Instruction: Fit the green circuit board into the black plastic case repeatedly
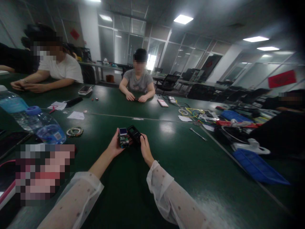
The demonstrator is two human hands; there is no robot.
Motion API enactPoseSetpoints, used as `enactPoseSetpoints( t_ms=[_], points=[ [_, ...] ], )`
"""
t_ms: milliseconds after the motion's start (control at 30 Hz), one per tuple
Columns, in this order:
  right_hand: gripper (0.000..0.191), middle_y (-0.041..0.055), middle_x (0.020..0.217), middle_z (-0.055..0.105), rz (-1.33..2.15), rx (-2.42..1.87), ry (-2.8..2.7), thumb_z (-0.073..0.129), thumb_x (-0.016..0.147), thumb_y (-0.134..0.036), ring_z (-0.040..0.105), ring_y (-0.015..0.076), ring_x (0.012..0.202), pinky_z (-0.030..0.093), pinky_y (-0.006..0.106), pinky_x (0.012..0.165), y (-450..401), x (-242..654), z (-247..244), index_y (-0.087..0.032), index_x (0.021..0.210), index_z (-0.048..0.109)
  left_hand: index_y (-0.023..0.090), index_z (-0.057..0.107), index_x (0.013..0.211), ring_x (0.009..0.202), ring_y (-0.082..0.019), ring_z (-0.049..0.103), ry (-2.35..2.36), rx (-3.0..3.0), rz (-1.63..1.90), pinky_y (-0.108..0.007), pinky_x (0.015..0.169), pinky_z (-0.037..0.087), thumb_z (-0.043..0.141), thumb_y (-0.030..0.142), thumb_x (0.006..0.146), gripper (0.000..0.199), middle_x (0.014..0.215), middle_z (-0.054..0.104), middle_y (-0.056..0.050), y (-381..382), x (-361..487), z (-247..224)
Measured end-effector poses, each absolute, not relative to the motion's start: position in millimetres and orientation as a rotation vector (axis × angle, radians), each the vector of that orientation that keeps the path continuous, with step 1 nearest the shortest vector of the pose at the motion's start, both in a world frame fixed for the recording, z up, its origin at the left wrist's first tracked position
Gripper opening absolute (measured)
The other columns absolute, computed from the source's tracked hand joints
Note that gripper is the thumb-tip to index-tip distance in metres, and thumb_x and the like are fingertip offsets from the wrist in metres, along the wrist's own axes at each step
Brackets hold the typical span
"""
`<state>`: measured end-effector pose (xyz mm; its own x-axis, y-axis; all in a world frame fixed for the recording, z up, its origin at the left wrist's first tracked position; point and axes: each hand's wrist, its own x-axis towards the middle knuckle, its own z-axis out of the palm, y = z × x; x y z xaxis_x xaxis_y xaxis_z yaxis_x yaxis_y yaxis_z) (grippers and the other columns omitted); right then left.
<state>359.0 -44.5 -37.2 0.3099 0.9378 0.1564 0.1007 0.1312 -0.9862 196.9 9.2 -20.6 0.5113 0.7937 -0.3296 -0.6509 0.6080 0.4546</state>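
Note:
Above the green table, my left hand grips a small circuit board with a little screen at its top end. Close beside it, my right hand is closed around the lower right side of a black plastic casing, which has a window opening near its top. The board and the casing are two separate parts, held side by side and tilted. Whether their near edges touch, I cannot tell. Some of my left fingers are hidden behind the board.
Water bottles and a beaded bracelet are at left. A wrench lies right of my hands, with a blue tray and tangled cables beyond. Two people sit across the table; another is at far right.

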Motion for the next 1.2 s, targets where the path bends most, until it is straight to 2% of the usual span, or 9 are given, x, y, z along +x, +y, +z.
enactPoseSetpoints(
  t_ms=[200, 367, 500, 867, 1033, 1200],
  points=[
    [0.033, 0.005, 0.111, 0.06, 0.756, -1.313, -1.213, 0.045, 0.089, -0.044, 0.054, 0.0191, 0.108, 0.038, 0.035, 0.1, -41, 358, -38, -0.023, 0.111, 0.057, 0.014, 0.065, 0.102, 0.086, -0.024, 0.067, 0.487, 0.284, 0.915, -0.042, 0.079, 0.055, 0.052, 0.055, 0.085, 0.046, 0.091, 0.069, -0.01, 11, 194, -22],
    [0.057, 0.0081, 0.12, 0.058, 0.811, -1.253, -1.201, 0.057, 0.083, -0.047, 0.055, 0.019, 0.111, 0.041, 0.036, 0.099, -42, 355, -40, -0.023, 0.133, 0.043, 0.013, 0.065, 0.105, 0.082, -0.023, 0.068, 0.521, 0.282, 0.901, -0.038, 0.077, 0.056, 0.052, 0.054, 0.087, 0.046, 0.092, 0.07, -0.011, 8, 194, -17],
    [0.066, 0.0109, 0.124, 0.055, 0.792, -1.303, -1.27, 0.062, 0.079, -0.047, 0.055, 0.0208, 0.11, 0.043, 0.039, 0.097, -43, 353, -43, -0.021, 0.136, 0.04, 0.015, 0.065, 0.106, 0.091, -0.027, 0.067, 0.554, 0.315, 0.886, -0.042, 0.082, 0.054, 0.051, 0.055, 0.086, 0.048, 0.098, 0.07, -0.013, 5, 196, -13],
    [0.069, 0.0105, 0.118, 0.059, 0.905, -1.266, -1.224, 0.058, 0.08, -0.054, 0.059, 0.0224, 0.107, 0.044, 0.039, 0.097, -38, 354, -39, -0.022, 0.138, 0.039, 0.011, 0.063, 0.11, 0.085, -0.024, 0.069, 0.456, 0.338, 0.842, -0.037, 0.079, 0.056, 0.048, 0.054, 0.088, 0.051, 0.091, 0.071, -0.012, 3, 192, -14],
    [0.065, 0.0088, 0.125, 0.056, 1.029, -1.145, -1.163, 0.058, 0.082, -0.051, 0.056, 0.0221, 0.114, 0.044, 0.038, 0.098, -42, 339, -40, -0.024, 0.137, 0.038, 0.012, 0.063, 0.109, 0.09, -0.026, 0.068, 0.441, 0.358, 0.821, -0.038, 0.079, 0.055, 0.05, 0.054, 0.087, 0.049, 0.093, 0.071, -0.013, 4, 192, -17],
    [0.054, 0.0061, 0.129, 0.055, 0.844, -1.188, -0.92, 0.057, 0.083, -0.049, 0.051, 0.0209, 0.12, 0.036, 0.037, 0.106, -34, 336, -47, -0.026, 0.131, 0.046, 0.011, 0.06, 0.11, 0.102, -0.026, 0.065, 0.374, 0.298, 0.887, -0.04, 0.084, 0.054, 0.05, 0.051, 0.089, 0.046, 0.11, 0.067, -0.015, 10, 193, -21]
  ],
)
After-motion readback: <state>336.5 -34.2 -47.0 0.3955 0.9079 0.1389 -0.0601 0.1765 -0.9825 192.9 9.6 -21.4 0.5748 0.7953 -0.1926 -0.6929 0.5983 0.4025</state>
